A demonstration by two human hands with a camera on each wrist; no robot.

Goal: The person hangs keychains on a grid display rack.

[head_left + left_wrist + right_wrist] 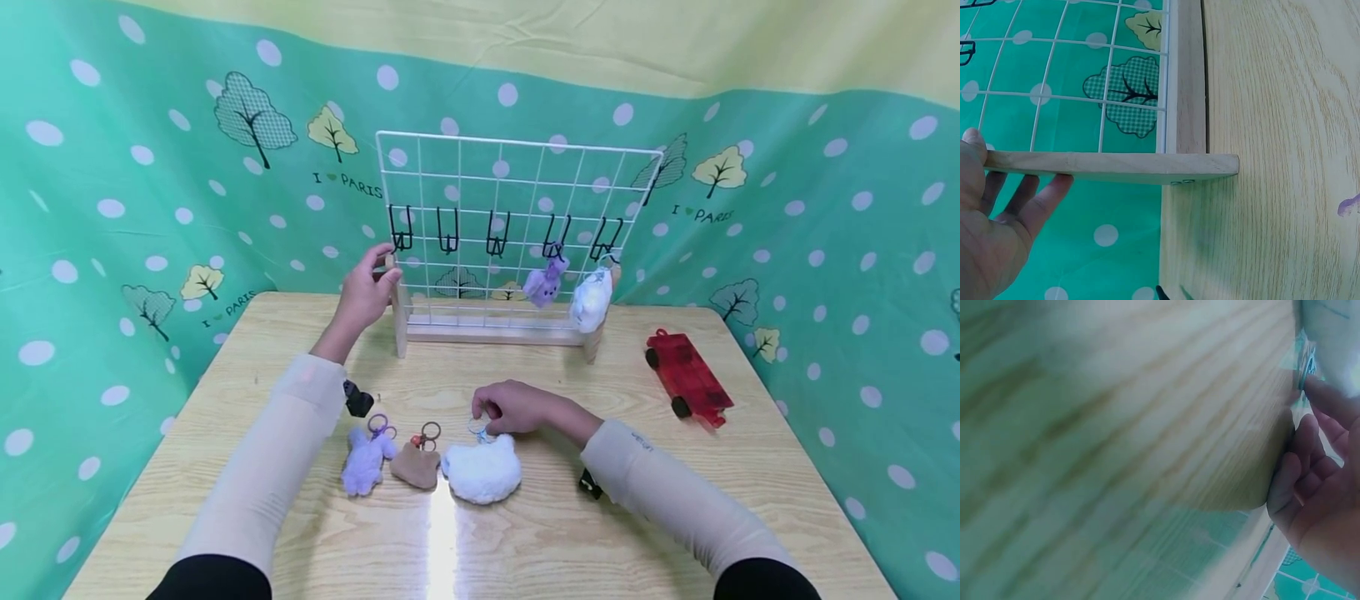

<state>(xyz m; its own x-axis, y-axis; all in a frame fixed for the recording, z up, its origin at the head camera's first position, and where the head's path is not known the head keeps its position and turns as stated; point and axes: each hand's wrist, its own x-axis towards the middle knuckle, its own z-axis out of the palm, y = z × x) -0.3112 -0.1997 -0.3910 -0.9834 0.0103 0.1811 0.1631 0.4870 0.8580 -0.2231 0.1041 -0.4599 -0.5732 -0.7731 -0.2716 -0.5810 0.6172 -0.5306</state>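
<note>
My left hand (366,290) grips the wooden side post (400,321) of a white wire grid rack (480,177). In the left wrist view the thumb lies on one side of the post and the fingers on the other. At the table's middle, my right hand (519,407) pinches the light blue ring of a white plush keychain (482,471), whose plush lies on the tabletop. Left of it lie a brown plush keychain (416,467) and a purple plush keychain (364,463). The right wrist view shows the fingertips (1311,384) at the ring, partly blurred.
Several black hooks (497,235) line the grid. A purple plush keychain (545,283) and a white-blue one (592,300) hang at its right. A red toy car body (688,379) lies at the table's right. Polka-dot cloth (150,242) surrounds the wooden table (300,533).
</note>
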